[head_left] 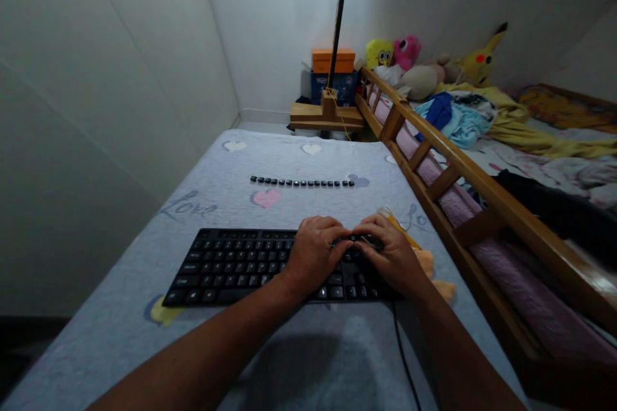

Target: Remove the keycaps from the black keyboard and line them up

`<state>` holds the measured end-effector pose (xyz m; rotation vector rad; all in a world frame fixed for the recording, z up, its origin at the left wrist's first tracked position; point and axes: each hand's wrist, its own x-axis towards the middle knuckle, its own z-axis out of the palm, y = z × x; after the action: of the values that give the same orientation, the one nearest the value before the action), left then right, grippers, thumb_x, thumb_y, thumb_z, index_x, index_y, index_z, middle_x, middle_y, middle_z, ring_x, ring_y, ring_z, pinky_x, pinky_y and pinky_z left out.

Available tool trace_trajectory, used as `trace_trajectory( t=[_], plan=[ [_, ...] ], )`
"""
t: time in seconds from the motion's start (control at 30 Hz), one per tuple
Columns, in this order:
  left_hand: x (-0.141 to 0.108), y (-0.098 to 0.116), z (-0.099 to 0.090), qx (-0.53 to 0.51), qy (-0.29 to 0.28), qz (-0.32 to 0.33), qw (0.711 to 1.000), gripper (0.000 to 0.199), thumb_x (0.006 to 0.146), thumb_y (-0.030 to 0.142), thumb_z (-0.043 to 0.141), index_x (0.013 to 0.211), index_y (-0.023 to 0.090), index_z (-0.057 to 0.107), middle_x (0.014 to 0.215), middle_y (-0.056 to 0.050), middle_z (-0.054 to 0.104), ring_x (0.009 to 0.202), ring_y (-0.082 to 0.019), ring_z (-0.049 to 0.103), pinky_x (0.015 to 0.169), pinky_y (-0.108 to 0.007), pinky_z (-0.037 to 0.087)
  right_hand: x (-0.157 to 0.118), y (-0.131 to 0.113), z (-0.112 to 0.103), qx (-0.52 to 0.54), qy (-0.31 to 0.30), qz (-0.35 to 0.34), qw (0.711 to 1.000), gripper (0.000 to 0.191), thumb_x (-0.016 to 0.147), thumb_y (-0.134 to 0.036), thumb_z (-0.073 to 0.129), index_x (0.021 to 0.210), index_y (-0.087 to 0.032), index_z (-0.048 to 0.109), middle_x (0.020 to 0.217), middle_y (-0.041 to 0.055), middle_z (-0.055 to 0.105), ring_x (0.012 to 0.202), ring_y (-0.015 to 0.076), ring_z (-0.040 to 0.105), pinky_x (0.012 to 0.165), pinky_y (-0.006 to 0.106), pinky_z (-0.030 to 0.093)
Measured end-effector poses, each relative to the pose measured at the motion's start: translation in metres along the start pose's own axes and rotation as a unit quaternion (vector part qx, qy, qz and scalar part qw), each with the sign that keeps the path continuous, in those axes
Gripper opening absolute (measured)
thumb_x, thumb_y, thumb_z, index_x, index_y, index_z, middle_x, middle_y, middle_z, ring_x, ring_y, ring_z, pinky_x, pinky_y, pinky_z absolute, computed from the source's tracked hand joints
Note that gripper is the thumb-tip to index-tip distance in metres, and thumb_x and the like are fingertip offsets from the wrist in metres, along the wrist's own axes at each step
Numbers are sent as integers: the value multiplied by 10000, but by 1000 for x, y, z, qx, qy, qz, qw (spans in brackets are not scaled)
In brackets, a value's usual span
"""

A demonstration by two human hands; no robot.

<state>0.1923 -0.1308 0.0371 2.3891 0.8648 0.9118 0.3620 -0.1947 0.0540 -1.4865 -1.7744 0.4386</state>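
Two hands, left hand [313, 250] and right hand [393, 253], meet over the right part of the black keyboard [231, 270]; thumb and index fingers curl close together, can't tell if they pinch anything. Keyboard lies flat on a heart-print cover [106, 347], row of black keycaps [296, 183] beyond, orange cloth [443, 289] by right hand.

A wooden bed rail [453, 153] runs along the right; behind it a yellow blanket [506, 121] lies rumpled beside a light blue cloth [465, 126]. Toward the bed's far end sit a square yellow toy [378, 51], a pink toy [407, 51] and a yellow toy with a red cheek [476, 65]. An orange box [325, 61] rests above a blue box [346, 88], near a black pole [342, 0]; the dark heap [549, 212] on the bed is perhaps clothing
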Motion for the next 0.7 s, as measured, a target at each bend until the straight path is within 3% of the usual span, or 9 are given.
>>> trace_trajectory(
  t=[0.17,0.3,0.43,0.57,0.7],
  plan=[
    [2,0,-4,11,-6,-12,1000,162,829,282,665,977,221,688,970,-27,687,942,-206,604,869,-390,437,7,8,-5,-20,1,15,1000,112,823,-172,590,888,-208,673,864,29,590,845,169,571,777,295,446],
    [8,-5,-21,44,-9,-29,999,242,834,283,647,1063,203,656,1062,-57,668,1017,-231,586,917,-424,440,35,32,-21,-79,25,57,995,104,783,-191,619,860,-201,689,817,17,630,793,165,585,760,282,434],
    [14,-17,-52,74,-21,-50,996,186,853,277,598,1004,201,674,1070,-66,674,1008,-234,603,933,-445,444,77,61,-34,-130,23,150,980,126,737,-209,650,844,-187,711,818,20,681,759,160,603,719,258,429],
    [12,-39,-91,83,-46,-80,992,239,861,337,547,980,185,688,1042,-72,694,1004,-236,621,944,-426,459,112,87,-32,-146,10,179,973,116,687,-152,659,781,-166,725,721,15,683,679,146,599,652,238,415],
    [-3,-76,-129,83,-66,-139,985,368,832,472,533,1022,200,692,1099,-67,691,1008,-243,632,944,-384,470,129,107,-24,-155,2,198,968,147,671,-123,644,780,-160,736,695,11,689,620,130,587,593,221,405]
  ],
)
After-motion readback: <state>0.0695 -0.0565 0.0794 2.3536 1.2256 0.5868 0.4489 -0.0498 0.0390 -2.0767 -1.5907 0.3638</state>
